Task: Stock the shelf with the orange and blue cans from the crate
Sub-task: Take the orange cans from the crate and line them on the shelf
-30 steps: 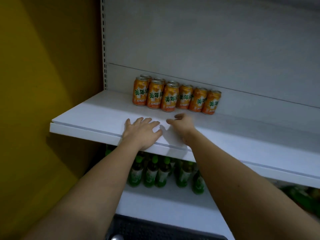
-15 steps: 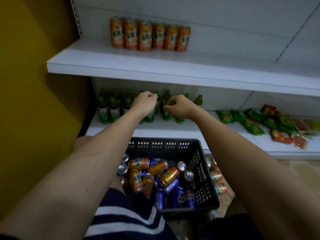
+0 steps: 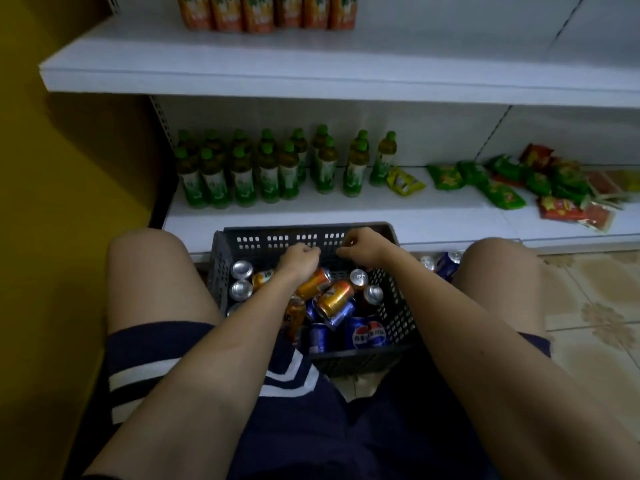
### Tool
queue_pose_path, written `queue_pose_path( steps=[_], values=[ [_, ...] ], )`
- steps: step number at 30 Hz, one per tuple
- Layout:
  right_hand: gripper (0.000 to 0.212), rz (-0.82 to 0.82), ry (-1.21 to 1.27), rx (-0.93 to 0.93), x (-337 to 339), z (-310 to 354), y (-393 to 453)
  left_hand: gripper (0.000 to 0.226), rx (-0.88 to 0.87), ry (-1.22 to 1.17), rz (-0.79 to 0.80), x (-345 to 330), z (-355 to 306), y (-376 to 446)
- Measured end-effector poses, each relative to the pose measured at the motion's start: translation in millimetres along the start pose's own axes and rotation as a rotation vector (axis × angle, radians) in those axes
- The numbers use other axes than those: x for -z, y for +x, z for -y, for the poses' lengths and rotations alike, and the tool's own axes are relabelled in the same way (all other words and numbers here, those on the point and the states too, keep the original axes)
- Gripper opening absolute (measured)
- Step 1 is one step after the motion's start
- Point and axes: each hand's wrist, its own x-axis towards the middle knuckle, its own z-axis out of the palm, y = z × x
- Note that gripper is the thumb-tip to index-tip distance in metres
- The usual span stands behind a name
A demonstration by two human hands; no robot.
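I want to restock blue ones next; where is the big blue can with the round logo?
The blue can lies in the crate, at its near right corner, just below the orange can.

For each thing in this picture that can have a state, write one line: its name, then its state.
Crate: on the floor, partly filled with cans.
Orange cans on the upper shelf: upright, in a row.
Cans in the crate: jumbled, some lying, some upright.
Green bottles: upright, capped.
Left hand: curled, holding nothing.
Right hand: curled, holding nothing.
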Motion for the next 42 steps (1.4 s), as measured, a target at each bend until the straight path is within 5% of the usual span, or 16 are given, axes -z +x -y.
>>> queue_pose_path(
  steps=[6, 11, 17, 21, 32, 37, 42],
  values=[
    [0.041, 0.143, -0.022, -0.079, -55.8, -57.7, 15.4, 0.038, 0.184, -0.091, 0.078, -44.0, 44.8, 19.7],
    [0.051, 0.175, -0.248, 0.014, -96.7, -92.2, 35.2, 0.023, 0.377, -0.142, 0.119, -84.7, 79.6, 38.1],
    [0.072, 0.325, -0.486, 0.065, -125.6, -121.8, 72.7, 0.031, 0.627, -0.264, 0.202, -112.6, 108.1, 71.4],
    [0.085, 0.343, -0.586, 0.117, -140.1, -127.9, 108.1, 0.051, 0.688, -0.310, 0.186, -124.4, 117.4, 101.5],
    [0.084, 0.329, -0.796, 0.210, -179.2, -138.7, 143.1, 0.016, 0.747, -0.316, 0.127, -139.5, 144.9, 126.1],
    [0.077, 0.351, -0.711, 0.235, -160.7, -136.4, 138.7, 0.019, 0.728, -0.312, 0.123, -137.1, 145.7, 115.1],
    [0.088, 0.406, -0.161, 0.066, -136.4, -136.9, 126.2, 0.021, 0.663, -0.380, 0.067, -121.4, 122.3, 102.6]
  ],
)
